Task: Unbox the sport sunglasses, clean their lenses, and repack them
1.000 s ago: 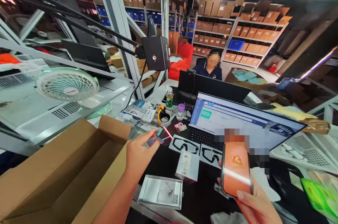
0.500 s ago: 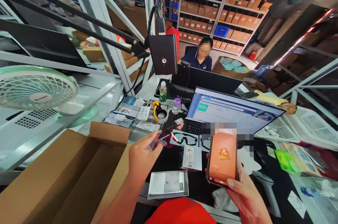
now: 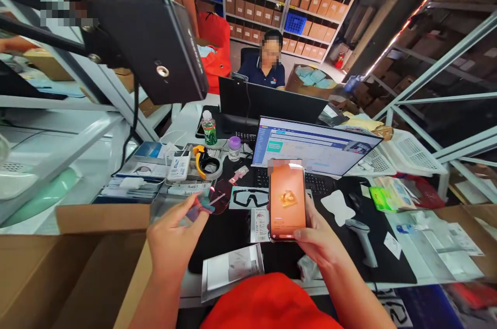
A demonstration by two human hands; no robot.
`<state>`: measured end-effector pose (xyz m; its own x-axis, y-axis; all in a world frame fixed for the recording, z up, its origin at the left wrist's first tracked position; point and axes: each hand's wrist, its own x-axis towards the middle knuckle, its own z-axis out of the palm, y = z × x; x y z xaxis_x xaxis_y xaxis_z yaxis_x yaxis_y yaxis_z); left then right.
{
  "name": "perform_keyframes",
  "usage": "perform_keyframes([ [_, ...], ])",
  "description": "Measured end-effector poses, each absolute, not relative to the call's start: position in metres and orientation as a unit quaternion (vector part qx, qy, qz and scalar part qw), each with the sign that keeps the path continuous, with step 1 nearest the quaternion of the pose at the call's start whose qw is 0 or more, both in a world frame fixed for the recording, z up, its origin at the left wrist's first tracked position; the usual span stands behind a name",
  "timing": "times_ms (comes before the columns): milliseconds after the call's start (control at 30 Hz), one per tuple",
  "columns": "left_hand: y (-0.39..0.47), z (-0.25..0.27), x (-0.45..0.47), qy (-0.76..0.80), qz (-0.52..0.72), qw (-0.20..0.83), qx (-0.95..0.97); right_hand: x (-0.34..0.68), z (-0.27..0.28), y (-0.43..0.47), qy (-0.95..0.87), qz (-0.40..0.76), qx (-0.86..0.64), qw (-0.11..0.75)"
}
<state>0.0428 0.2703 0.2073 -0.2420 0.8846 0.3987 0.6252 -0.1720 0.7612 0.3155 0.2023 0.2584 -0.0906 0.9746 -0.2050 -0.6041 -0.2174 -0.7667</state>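
My right hand (image 3: 319, 238) holds up a smartphone (image 3: 288, 212) with an orange picture on its screen, the thumb at its lower edge. My left hand (image 3: 174, 233) is closed in a pinch on a tinted see-through lens (image 3: 219, 197), reddish at its far part and bluish near the fingers. The fingers cover part of it. Beyond the lens lies a card with a goggles outline (image 3: 248, 197). A white box with a printed label (image 3: 259, 224) stands partly behind the phone. Nearer to me, a shallow white box (image 3: 213, 274) holds a grey printed sheet.
An open cardboard box (image 3: 101, 219) is at my left. A monitor (image 3: 310, 145), drink bottle (image 3: 208, 128), purple-lidded jar (image 3: 234, 149) and tape roll (image 3: 209, 163) stand behind. A barcode scanner (image 3: 365, 241) lies at right. A black device on an arm (image 3: 155, 55) hangs upper left. Another person (image 3: 262, 73) sits opposite.
The view has turned right, so things appear farther left and the hanging device looks larger. The shallow box appears tilted. Both hands keep their holds on the lens and the smartphone.
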Motion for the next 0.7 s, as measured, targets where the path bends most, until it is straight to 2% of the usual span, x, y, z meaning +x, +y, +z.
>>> perform_keyframes([
  [167,0.272,0.204,0.046,0.64,0.47,0.149,0.59,0.318,0.258,0.204,-0.246,0.699,-0.368,0.562],
  [400,0.278,0.201,0.046,0.685,0.447,0.174,0.549,0.326,0.261,0.191,-0.192,0.583,-0.417,0.67],
  [533,0.278,0.208,0.049,0.72,0.41,0.214,0.517,0.339,0.267,0.183,-0.101,0.51,-0.445,0.729],
  [700,0.279,0.216,0.052,0.75,0.377,0.247,0.484,0.355,0.274,0.169,-0.073,0.488,-0.421,0.761],
])
